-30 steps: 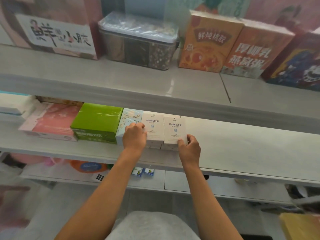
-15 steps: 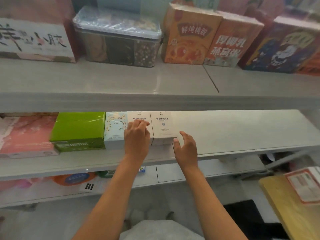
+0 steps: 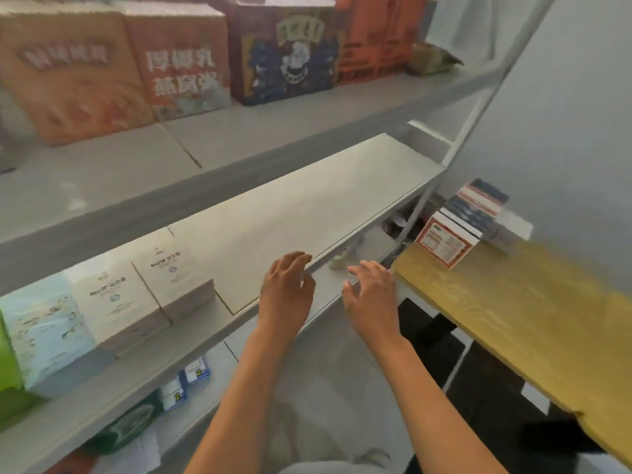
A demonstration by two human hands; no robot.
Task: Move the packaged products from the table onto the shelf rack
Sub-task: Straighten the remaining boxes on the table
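On the yellow bench [image 3: 513, 302] sit stiff, light boxes [image 3: 458, 230] — we'd grip their sides; our hands [image 3: 287, 289] [image 3: 371, 292] hang loose, holding nothing.

Person recorded from a head-worn camera. 2 bare forearms are in view, entering from the bottom edge. No sleeve covers either forearm within the picture; both are uncovered from the lower edge to the wrist. The left hand [image 3: 285, 289] is bare: no glove, no ring, no watch or band at the wrist. The right hand [image 3: 371, 299] is likewise bare, with nothing worn on fingers or wrist. At the bottom centre, between the 2 forearms, a patch of light grey garment [image 3: 328, 468] shows; its cut and type cannot be determined. Motion blur softens finer detail.
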